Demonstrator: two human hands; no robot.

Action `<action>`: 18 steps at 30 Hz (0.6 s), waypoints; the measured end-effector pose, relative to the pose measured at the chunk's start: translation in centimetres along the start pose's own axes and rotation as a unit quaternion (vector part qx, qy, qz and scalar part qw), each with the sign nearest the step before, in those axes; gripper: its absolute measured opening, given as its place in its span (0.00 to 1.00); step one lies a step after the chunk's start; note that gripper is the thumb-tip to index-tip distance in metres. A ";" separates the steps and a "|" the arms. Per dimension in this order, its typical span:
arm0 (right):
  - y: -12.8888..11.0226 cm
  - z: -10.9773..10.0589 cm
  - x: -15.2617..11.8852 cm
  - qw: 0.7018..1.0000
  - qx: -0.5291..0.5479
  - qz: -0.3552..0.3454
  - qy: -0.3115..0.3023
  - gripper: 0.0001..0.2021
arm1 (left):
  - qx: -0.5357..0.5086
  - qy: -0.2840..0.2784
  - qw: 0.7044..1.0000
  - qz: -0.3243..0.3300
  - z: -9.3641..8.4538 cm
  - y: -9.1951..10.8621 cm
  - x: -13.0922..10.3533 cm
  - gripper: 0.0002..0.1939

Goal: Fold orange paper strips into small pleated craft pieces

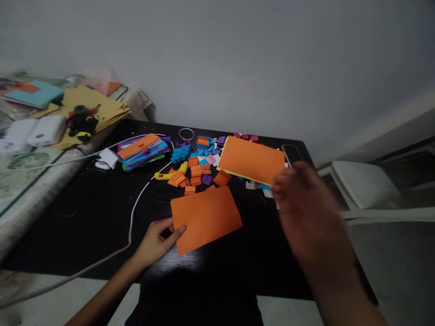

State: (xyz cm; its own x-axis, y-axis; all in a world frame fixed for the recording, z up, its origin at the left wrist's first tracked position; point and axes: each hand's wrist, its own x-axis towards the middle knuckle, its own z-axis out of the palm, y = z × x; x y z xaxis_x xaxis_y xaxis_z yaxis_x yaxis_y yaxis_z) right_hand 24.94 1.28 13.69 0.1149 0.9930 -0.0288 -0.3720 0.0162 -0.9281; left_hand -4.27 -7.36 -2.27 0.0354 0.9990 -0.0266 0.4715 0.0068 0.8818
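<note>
An orange sheet of paper (207, 219) is held at its left edge by my left hand (159, 240), thumb on top and fingers beneath. Blurred by motion, my right hand (306, 208) is raised at the right, near the lower right corner of a stack of orange and yellow sheets (253, 158). Whether it holds anything is hidden by the blur. Small folded orange pieces (196, 172) lie behind the held sheet, with folded blue pieces (181, 154) beyond them. A yellow-handled tool (163, 175) lies to their left.
Left of the pieces is a pile of coloured paper (144, 151). A white cable (131, 226) crosses the black table (265, 253). A phone (291, 154) and a tape ring (186, 133) lie toward the back. A white stool (367, 183) stands at the right.
</note>
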 end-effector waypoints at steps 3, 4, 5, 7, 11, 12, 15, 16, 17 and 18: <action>2.3 1.3 0.0 0.991 0.073 0.113 -0.012 0.19 | 0.003 0.002 1.000 -0.006 -0.1 0.0 0.0 0.22; 3.0 1.6 0.0 0.985 0.088 0.145 -0.022 0.20 | 0.004 0.002 1.000 -0.008 -0.1 0.1 0.0 0.22; 3.5 1.9 0.0 0.982 0.096 0.163 -0.030 0.20 | 0.003 0.001 1.000 -0.010 -0.1 0.1 0.0 0.21; 4.0 2.3 -0.2 0.977 0.107 0.180 -0.047 0.20 | -0.004 0.003 1.000 -0.016 -0.2 0.2 0.0 0.21; 4.3 2.4 -0.5 0.973 0.123 0.183 -0.073 0.20 | -0.012 0.003 0.999 -0.030 -0.3 0.2 0.1 0.19; 4.4 2.4 -0.5 0.972 0.126 0.184 -0.076 0.20 | -0.010 0.001 0.999 -0.031 -0.3 0.2 0.1 0.19; 4.4 2.4 -0.6 0.971 0.127 0.185 -0.085 0.19 | -0.006 0.000 0.999 -0.031 -0.4 0.0 0.0 0.18; 4.5 2.4 -0.6 0.971 0.125 0.185 -0.088 0.19 | -0.005 0.000 0.999 -0.032 -0.4 0.0 0.0 0.18; 4.5 2.5 -0.5 0.971 0.121 0.184 -0.090 0.19 | -0.003 -0.001 0.999 -0.032 -0.4 -0.1 0.1 0.18; 4.5 2.5 -0.5 0.972 0.116 0.182 -0.091 0.19 | -0.002 -0.002 0.999 -0.033 -0.4 -0.1 0.1 0.18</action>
State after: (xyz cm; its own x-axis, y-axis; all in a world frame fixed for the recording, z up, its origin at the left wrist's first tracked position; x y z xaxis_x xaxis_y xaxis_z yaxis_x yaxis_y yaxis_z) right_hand 20.92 1.16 10.45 -0.2207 0.9415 -0.2548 -0.5569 -0.3361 -0.7595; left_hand -4.66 -7.27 -2.13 0.0083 0.9961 -0.0879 0.4699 0.0737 0.8796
